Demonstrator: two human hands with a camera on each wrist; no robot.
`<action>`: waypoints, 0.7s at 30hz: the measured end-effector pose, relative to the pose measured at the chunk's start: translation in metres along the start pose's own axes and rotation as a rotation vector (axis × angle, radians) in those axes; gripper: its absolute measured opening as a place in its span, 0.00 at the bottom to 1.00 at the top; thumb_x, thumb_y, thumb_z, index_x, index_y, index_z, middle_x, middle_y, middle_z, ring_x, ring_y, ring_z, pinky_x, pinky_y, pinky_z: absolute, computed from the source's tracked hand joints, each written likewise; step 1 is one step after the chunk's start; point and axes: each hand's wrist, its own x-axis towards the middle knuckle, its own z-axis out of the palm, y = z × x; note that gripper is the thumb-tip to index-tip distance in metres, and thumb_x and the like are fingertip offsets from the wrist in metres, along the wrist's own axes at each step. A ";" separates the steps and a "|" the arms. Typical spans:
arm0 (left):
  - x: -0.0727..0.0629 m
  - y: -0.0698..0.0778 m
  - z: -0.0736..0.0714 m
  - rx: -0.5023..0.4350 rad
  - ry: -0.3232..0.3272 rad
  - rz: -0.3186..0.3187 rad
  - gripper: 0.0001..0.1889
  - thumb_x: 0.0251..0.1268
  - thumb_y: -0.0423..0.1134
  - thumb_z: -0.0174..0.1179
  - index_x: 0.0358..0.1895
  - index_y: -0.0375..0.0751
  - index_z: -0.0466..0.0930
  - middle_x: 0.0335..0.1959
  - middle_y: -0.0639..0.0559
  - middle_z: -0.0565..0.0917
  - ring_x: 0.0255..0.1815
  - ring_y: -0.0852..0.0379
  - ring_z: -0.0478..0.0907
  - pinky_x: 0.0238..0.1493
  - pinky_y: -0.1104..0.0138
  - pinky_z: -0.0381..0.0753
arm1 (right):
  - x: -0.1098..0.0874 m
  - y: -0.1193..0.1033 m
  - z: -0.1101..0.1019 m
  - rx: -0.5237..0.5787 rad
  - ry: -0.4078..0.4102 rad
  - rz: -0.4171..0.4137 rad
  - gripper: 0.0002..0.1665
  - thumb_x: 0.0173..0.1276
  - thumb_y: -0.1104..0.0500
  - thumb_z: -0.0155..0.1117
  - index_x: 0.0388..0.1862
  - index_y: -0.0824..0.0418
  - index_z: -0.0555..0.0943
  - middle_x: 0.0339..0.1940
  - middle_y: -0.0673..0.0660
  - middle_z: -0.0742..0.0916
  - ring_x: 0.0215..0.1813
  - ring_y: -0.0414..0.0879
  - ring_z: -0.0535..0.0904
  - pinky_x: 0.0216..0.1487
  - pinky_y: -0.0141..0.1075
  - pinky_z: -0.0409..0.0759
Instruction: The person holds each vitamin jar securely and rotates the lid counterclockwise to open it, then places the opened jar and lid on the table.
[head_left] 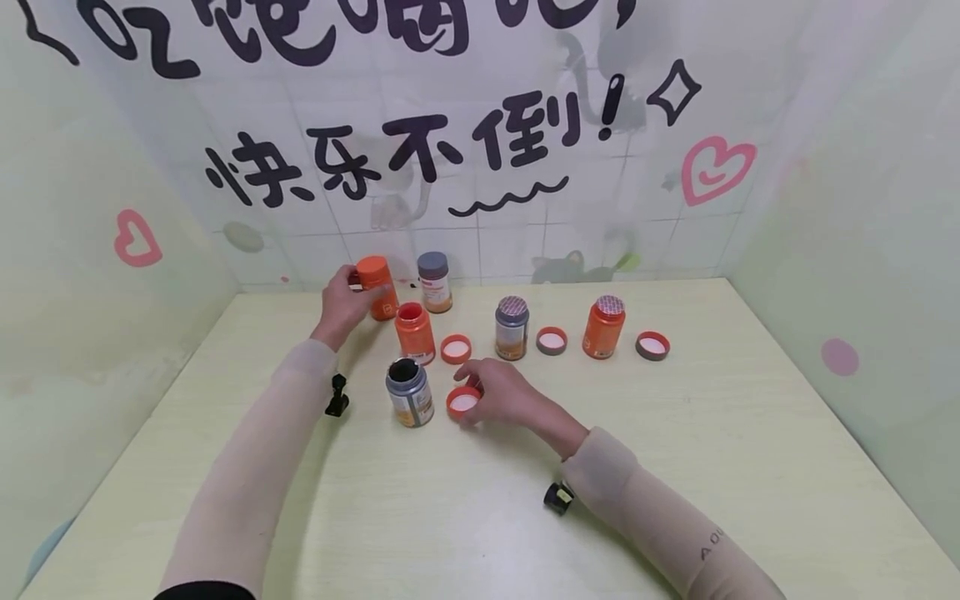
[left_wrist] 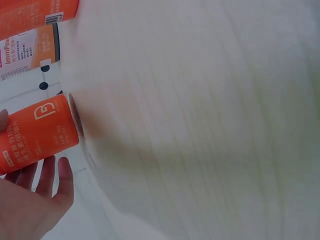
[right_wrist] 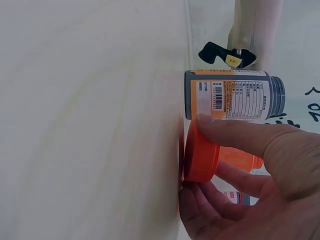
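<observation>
In the head view my left hand (head_left: pixel 347 308) grips a capped orange bottle (head_left: pixel 381 293) at the back left, thumb on one side and fingers round the other. The left wrist view shows that bottle (left_wrist: pixel 42 130) upright, its base at the table surface. My right hand (head_left: pixel 506 393) pinches an orange cap (head_left: pixel 465 403) by its edge, white liner facing up. Just left of this cap stands an uncapped grey bottle (head_left: pixel 411 402) with a dark mouth. An uncapped orange bottle (head_left: pixel 416 335) is behind it, beside another orange cap (head_left: pixel 456 349).
A grey-capped bottle (head_left: pixel 436 283) stands near the back wall. To the right are a grey bottle (head_left: pixel 512 332) and an orange bottle (head_left: pixel 603 329), both with patterned seals on top. Loose caps (head_left: pixel 551 341) lie beside them, liners up. Walls enclose the table (head_left: pixel 465 517) on three sides.
</observation>
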 end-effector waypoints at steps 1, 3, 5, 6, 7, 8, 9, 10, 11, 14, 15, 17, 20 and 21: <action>-0.001 -0.001 -0.002 -0.012 0.013 0.006 0.37 0.70 0.47 0.65 0.75 0.37 0.61 0.73 0.37 0.71 0.71 0.39 0.71 0.74 0.48 0.73 | 0.001 0.000 0.000 -0.008 -0.004 0.008 0.37 0.53 0.58 0.85 0.63 0.56 0.82 0.50 0.54 0.87 0.49 0.47 0.80 0.54 0.40 0.83; -0.003 -0.001 -0.005 -0.042 0.039 0.011 0.37 0.69 0.49 0.66 0.75 0.38 0.62 0.72 0.38 0.71 0.70 0.40 0.71 0.73 0.49 0.73 | 0.002 -0.002 0.000 -0.026 -0.012 0.020 0.36 0.53 0.57 0.85 0.62 0.56 0.83 0.50 0.54 0.87 0.49 0.47 0.80 0.54 0.40 0.83; -0.005 -0.001 -0.007 -0.072 0.062 0.011 0.37 0.68 0.51 0.67 0.74 0.39 0.62 0.72 0.39 0.71 0.70 0.41 0.70 0.73 0.49 0.74 | 0.002 -0.004 0.001 -0.049 -0.017 0.029 0.34 0.54 0.57 0.84 0.61 0.56 0.83 0.51 0.53 0.87 0.50 0.47 0.80 0.54 0.40 0.83; -0.006 -0.001 -0.009 -0.084 0.069 0.009 0.38 0.68 0.52 0.67 0.74 0.40 0.62 0.72 0.40 0.71 0.70 0.42 0.70 0.72 0.49 0.74 | 0.002 -0.005 0.002 -0.062 -0.019 0.033 0.34 0.54 0.57 0.84 0.60 0.55 0.83 0.51 0.53 0.87 0.50 0.47 0.80 0.54 0.40 0.83; -0.007 -0.001 -0.010 -0.096 0.075 0.006 0.38 0.68 0.52 0.67 0.74 0.41 0.62 0.72 0.40 0.71 0.70 0.43 0.70 0.72 0.49 0.74 | 0.002 -0.005 0.002 -0.076 -0.020 0.033 0.33 0.54 0.57 0.84 0.60 0.55 0.84 0.51 0.53 0.87 0.51 0.47 0.79 0.54 0.40 0.83; -0.007 0.000 -0.010 -0.105 0.079 0.003 0.38 0.68 0.52 0.67 0.74 0.42 0.61 0.72 0.40 0.71 0.70 0.43 0.69 0.71 0.49 0.75 | 0.002 -0.006 0.003 -0.086 -0.020 0.032 0.33 0.54 0.57 0.84 0.60 0.54 0.83 0.51 0.53 0.86 0.51 0.47 0.79 0.55 0.40 0.82; -0.008 0.000 -0.011 -0.111 0.084 0.004 0.39 0.67 0.53 0.67 0.75 0.42 0.61 0.72 0.40 0.71 0.70 0.43 0.69 0.71 0.49 0.75 | 0.002 -0.007 0.003 -0.099 -0.019 0.031 0.33 0.54 0.57 0.84 0.59 0.54 0.83 0.51 0.53 0.86 0.52 0.47 0.79 0.55 0.41 0.82; -0.008 0.000 -0.012 -0.114 0.086 0.003 0.39 0.67 0.53 0.67 0.75 0.42 0.61 0.72 0.41 0.71 0.70 0.43 0.69 0.71 0.50 0.75 | 0.002 -0.007 0.004 -0.110 -0.018 0.029 0.33 0.54 0.57 0.84 0.59 0.54 0.83 0.52 0.53 0.86 0.52 0.47 0.78 0.55 0.41 0.82; -0.009 -0.001 -0.013 -0.119 0.088 0.002 0.39 0.67 0.53 0.68 0.75 0.43 0.61 0.72 0.41 0.71 0.70 0.43 0.69 0.71 0.50 0.76 | 0.001 -0.008 0.005 -0.120 -0.014 0.029 0.33 0.54 0.57 0.84 0.59 0.54 0.83 0.52 0.53 0.86 0.53 0.47 0.78 0.56 0.42 0.82; -0.011 -0.001 -0.014 -0.131 0.100 0.014 0.40 0.66 0.54 0.68 0.75 0.43 0.61 0.71 0.41 0.71 0.68 0.43 0.70 0.70 0.51 0.76 | 0.001 -0.009 0.006 -0.145 -0.003 0.026 0.33 0.54 0.57 0.84 0.59 0.54 0.83 0.53 0.53 0.86 0.54 0.48 0.77 0.56 0.43 0.82; -0.011 -0.001 -0.015 -0.134 0.105 0.020 0.40 0.66 0.54 0.68 0.75 0.43 0.61 0.70 0.41 0.71 0.68 0.44 0.70 0.69 0.51 0.76 | 0.001 -0.009 0.007 -0.151 0.000 0.026 0.34 0.54 0.57 0.84 0.60 0.54 0.82 0.53 0.54 0.86 0.54 0.48 0.77 0.57 0.43 0.82; -0.013 -0.002 -0.015 -0.147 0.121 0.034 0.40 0.66 0.54 0.68 0.75 0.44 0.61 0.69 0.42 0.72 0.65 0.45 0.71 0.68 0.53 0.77 | 0.001 -0.011 0.007 -0.152 0.001 0.031 0.37 0.53 0.57 0.85 0.63 0.54 0.81 0.55 0.54 0.85 0.55 0.48 0.78 0.58 0.44 0.81; -0.015 -0.002 -0.016 -0.166 0.152 0.053 0.39 0.66 0.54 0.68 0.74 0.45 0.60 0.66 0.43 0.72 0.61 0.46 0.71 0.64 0.55 0.77 | -0.001 -0.013 0.006 -0.144 -0.007 0.044 0.42 0.52 0.57 0.85 0.67 0.53 0.78 0.57 0.55 0.84 0.56 0.49 0.78 0.59 0.44 0.81; -0.016 -0.002 -0.016 -0.170 0.159 0.057 0.39 0.66 0.54 0.68 0.74 0.45 0.60 0.65 0.44 0.72 0.60 0.47 0.70 0.63 0.56 0.76 | -0.002 -0.014 0.005 -0.139 -0.009 0.049 0.44 0.52 0.57 0.85 0.68 0.53 0.77 0.57 0.56 0.84 0.56 0.49 0.78 0.59 0.45 0.82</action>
